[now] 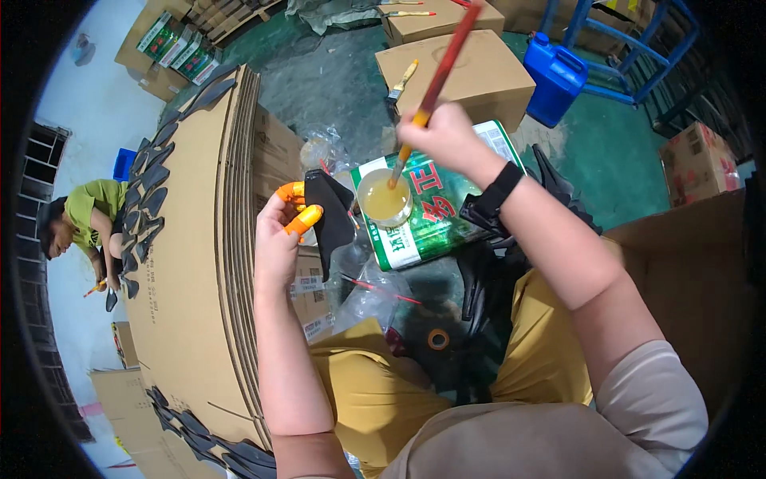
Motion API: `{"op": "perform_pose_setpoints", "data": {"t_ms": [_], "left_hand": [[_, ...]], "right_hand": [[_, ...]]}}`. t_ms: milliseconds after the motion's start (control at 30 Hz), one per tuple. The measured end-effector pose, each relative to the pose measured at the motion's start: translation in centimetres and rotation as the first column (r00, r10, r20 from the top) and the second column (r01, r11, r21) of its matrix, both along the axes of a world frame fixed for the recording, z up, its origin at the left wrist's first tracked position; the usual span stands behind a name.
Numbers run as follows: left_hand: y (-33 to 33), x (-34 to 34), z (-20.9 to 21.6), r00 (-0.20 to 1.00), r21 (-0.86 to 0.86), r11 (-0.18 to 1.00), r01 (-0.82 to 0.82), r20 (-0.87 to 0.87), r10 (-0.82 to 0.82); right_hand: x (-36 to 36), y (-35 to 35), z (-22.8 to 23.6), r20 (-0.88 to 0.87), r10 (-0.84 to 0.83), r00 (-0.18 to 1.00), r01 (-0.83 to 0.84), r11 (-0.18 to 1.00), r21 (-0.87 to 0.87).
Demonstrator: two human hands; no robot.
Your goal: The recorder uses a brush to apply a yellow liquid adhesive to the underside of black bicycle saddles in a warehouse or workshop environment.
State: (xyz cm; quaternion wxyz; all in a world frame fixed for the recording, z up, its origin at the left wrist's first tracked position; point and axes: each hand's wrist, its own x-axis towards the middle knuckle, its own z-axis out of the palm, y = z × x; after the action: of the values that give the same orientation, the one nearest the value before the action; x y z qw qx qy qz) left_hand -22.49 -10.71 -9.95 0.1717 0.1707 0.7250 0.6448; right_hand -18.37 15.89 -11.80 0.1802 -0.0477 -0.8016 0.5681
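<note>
Over at 9 o'clock, got cardboard [187, 239] with dark pieces [149, 199] along its edge. Around 10, clamping a black piece [329, 214] in the orange-tipped left hand [281, 227]. At 12, got a cup [373, 179] of yellowish liquid [384, 206] on a green tin [447, 231]. Toward 1, clutching a brush [433, 94] in the right hand [449, 141], tip down in the cup.

- Black piece [332, 209]: thin, flat, curved edges; pinched in the left hand [281, 227], long side running away from the body.
- Brush [448, 64]: red handle, yellow lower down; slanted in the right hand [448, 142], tip inside the cup.
- Cup [392, 223]: round, pale, upright, just right of the piece; yellowish liquid [381, 204] inside.
</note>
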Motion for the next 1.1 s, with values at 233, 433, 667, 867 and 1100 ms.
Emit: {"op": "perform_pose_setpoints", "data": {"t_ms": [233,433,667,867,1100], "left_hand": [[1.3,0.2,0.1,0.998,0.065,0.997,0.036,0.045,-0.039],[2.4,0.4,0.3,0.997,0.129,0.99,0.057,0.043,-0.063],[2.3,0.4,0.5,0.991,0.163,0.983,0.088,0.083,-0.103],[2.5,0.5,0.6,0.99,0.216,0.975,0.043,0.123,-0.07],[2.6,0.7,1.1,0.984,0.28,0.96,0.027,0.163,-0.075]], "right_hand": [[2.4,0.8,5.8,-0.171,-0.008,0.985,-0.083,0.851,-0.518],[3.0,-0.1,5.9,-0.251,0.072,0.965,-0.188,0.86,-0.475],[3.3,0.6,5.9,-0.265,0.07,0.962,-0.187,0.876,-0.445],[3.3,-0.7,6.0,-0.3,0.071,0.951,-0.219,0.84,-0.496],[3.6,0.0,6.3,-0.322,0.1,0.941,-0.24,0.87,-0.431]]}}
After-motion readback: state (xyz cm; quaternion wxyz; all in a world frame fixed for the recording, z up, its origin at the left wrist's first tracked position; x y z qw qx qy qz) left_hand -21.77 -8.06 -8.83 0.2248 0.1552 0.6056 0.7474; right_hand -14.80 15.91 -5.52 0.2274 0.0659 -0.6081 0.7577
